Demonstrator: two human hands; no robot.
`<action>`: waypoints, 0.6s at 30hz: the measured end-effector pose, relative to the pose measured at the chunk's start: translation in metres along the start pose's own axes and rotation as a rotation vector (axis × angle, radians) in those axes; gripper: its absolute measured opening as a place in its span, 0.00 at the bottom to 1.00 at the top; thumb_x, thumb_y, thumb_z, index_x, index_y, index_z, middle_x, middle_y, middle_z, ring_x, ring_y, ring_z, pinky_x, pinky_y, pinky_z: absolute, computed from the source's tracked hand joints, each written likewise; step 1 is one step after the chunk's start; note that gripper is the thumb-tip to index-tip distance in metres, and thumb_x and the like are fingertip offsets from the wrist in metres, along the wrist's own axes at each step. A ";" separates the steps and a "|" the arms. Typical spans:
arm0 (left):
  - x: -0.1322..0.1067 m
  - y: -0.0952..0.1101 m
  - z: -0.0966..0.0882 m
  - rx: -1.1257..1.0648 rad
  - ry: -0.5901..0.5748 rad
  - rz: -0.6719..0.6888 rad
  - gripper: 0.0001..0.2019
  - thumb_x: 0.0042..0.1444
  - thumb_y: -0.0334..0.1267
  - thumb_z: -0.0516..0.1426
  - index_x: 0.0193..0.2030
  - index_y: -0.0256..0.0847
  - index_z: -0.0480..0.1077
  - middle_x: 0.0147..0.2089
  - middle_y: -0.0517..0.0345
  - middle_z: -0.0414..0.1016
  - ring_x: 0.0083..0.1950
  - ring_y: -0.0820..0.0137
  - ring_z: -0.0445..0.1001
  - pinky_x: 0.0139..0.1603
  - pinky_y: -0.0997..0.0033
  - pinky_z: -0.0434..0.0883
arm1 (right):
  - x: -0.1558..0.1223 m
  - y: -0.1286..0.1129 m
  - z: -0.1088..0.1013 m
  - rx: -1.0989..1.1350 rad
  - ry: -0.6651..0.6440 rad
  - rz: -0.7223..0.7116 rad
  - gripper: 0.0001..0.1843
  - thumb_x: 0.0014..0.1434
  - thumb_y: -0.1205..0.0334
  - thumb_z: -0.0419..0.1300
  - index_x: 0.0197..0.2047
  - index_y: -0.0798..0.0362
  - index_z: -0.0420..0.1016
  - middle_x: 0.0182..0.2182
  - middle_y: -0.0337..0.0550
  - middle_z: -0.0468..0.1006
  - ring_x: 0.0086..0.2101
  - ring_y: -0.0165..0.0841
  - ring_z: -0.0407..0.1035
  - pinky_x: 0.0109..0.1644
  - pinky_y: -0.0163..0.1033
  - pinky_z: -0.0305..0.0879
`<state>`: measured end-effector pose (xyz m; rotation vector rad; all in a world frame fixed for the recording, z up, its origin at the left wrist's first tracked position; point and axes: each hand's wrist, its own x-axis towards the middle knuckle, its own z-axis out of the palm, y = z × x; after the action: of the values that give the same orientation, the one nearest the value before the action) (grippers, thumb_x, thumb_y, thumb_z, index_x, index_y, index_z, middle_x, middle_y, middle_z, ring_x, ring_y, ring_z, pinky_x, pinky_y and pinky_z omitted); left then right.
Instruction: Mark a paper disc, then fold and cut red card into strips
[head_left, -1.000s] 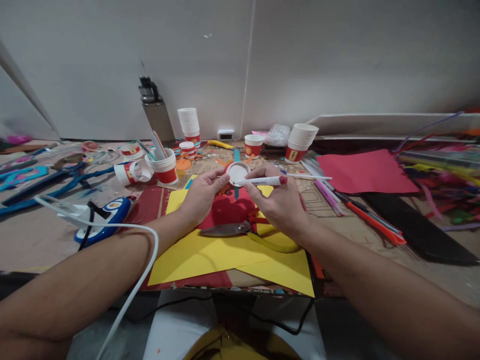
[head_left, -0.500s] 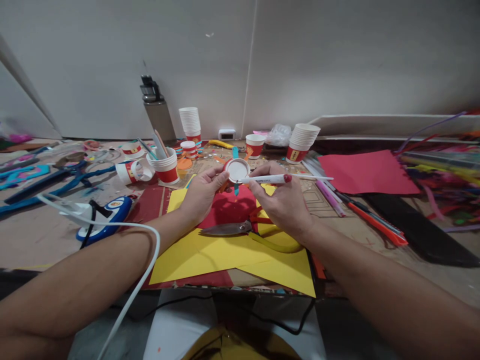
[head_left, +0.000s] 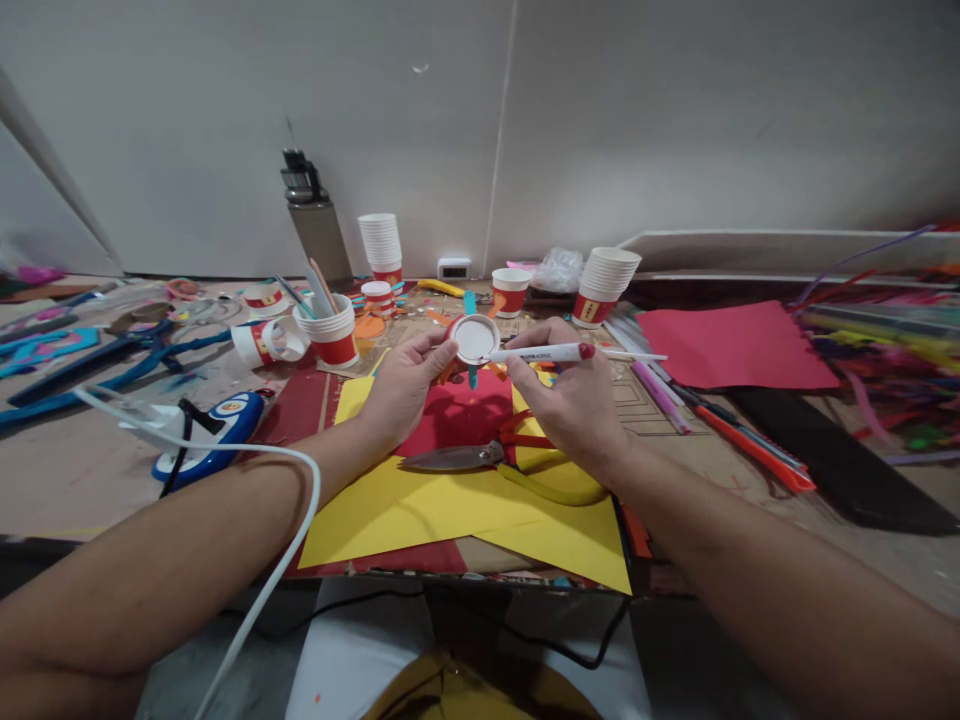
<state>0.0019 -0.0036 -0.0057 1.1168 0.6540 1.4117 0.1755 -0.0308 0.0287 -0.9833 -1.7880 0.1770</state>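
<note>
My left hand (head_left: pixel 403 385) pinches a small white round disc with a red rim (head_left: pixel 474 340), a cut paper-cup bottom, held above the table. My right hand (head_left: pixel 576 400) grips a white marker (head_left: pixel 559 353) with a red end, its tip touching the disc's right edge. Below my hands lie scissors with yellow and red handles (head_left: pixel 495 462) on yellow paper (head_left: pixel 420 515) and a red paper piece (head_left: pixel 457 415).
Stacks of red-and-white paper cups (head_left: pixel 606 282) (head_left: pixel 381 247) stand at the back, with a cup of sticks (head_left: pixel 330 335) at the left. A blue glue gun (head_left: pixel 206 435) with a white cord (head_left: pixel 285 520) lies left. Red paper (head_left: pixel 731 345), an orange cutter (head_left: pixel 754 440) and pipe cleaners (head_left: pixel 885 350) lie right.
The disc and marker have shifted slightly upward and away from me; the marker tip stays at the disc's right edge. Both hands keep their grips.
</note>
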 end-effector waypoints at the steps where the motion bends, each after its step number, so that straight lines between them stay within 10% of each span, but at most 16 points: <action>1: 0.000 0.000 0.000 -0.002 0.001 -0.006 0.13 0.48 0.41 0.65 0.39 0.36 0.76 0.31 0.58 0.77 0.29 0.78 0.71 0.32 0.78 0.67 | 0.000 0.000 0.000 0.022 0.010 0.005 0.03 0.56 0.65 0.60 0.32 0.51 0.69 0.28 0.38 0.75 0.30 0.32 0.69 0.37 0.39 0.64; 9: -0.003 -0.003 0.000 -0.021 -0.008 -0.113 0.14 0.49 0.41 0.65 0.41 0.36 0.75 0.35 0.57 0.78 0.33 0.77 0.73 0.36 0.78 0.70 | 0.005 0.006 0.001 0.418 0.218 0.148 0.06 0.61 0.60 0.57 0.42 0.49 0.71 0.38 0.41 0.75 0.36 0.32 0.71 0.42 0.40 0.68; 18: -0.006 0.000 0.004 -0.102 0.051 -0.155 0.10 0.48 0.37 0.65 0.36 0.36 0.75 0.33 0.58 0.77 0.32 0.78 0.73 0.35 0.79 0.70 | 0.005 0.023 0.014 0.498 0.170 0.369 0.10 0.61 0.56 0.57 0.45 0.48 0.69 0.35 0.38 0.73 0.35 0.30 0.67 0.41 0.39 0.66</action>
<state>0.0042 -0.0103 -0.0055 0.9334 0.6826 1.3291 0.1758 -0.0082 0.0137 -0.9192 -1.3020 0.7122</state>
